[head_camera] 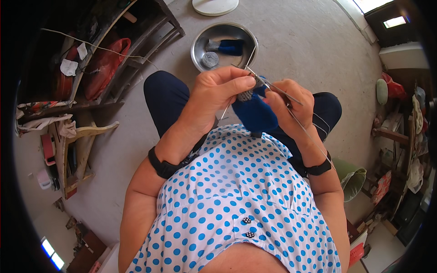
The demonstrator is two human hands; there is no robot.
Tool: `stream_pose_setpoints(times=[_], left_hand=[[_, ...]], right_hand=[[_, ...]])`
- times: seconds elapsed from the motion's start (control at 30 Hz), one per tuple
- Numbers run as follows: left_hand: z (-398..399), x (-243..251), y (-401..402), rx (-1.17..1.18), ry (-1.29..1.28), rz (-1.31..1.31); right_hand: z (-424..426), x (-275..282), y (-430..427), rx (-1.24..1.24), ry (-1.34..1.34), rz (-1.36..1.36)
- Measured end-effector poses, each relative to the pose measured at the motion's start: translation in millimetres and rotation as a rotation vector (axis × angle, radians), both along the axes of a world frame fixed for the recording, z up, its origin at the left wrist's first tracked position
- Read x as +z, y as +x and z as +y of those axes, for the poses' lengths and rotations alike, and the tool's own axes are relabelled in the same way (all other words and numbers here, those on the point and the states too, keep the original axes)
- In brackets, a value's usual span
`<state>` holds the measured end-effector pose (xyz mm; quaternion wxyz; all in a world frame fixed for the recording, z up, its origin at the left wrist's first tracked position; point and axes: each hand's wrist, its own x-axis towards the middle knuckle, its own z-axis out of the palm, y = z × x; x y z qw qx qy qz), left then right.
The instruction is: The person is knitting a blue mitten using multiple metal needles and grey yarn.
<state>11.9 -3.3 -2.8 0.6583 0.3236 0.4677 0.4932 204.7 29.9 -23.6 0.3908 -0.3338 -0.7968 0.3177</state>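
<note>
Between my two hands is a piece of knitting [254,111], blue below with a grey ribbed edge at the top. My left hand [218,88] pinches the grey edge, thumb on top. Thin metal knitting needles [251,57] stick out from the work in several directions. My right hand [293,104] grips a needle at the right side of the edge. Grey yarn [322,124] loops behind that hand, and a long needle slants down across the right wrist. Beyond the hands, a steel basin [195,56] on the floor holds a grey yarn ball [210,59] and another blue-and-grey knitted piece [230,47].
A white round object [215,7] is at the far edge. On the left are a wooden shelf unit [164,34] with a red plastic bag [108,70] and a pale cord [92,46]. A green lined bin [353,181] stands beside my right forearm. Cluttered wooden shelving [392,134] runs along the right.
</note>
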Motion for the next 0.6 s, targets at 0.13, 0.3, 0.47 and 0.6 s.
stream_pose_setpoints(times=[0.13, 0.3, 0.47, 0.6], left_hand=[[0, 1, 1, -0.001, -0.003, -0.008], [-1, 0, 5, -0.07, 0.02, 0.005], [-1, -1, 1, -0.022, 0.017, -0.002], [-1, 3, -4, -0.003, 0.0, -0.099]], right_hand=[[14, 10, -9, -0.023, 0.153, -0.19], [28, 9, -27, 0.107, 0.209, -0.17], [26, 7, -24, 0.097, 0.291, 0.055], [15, 6, 2, 0.046, 0.09, 0.028]])
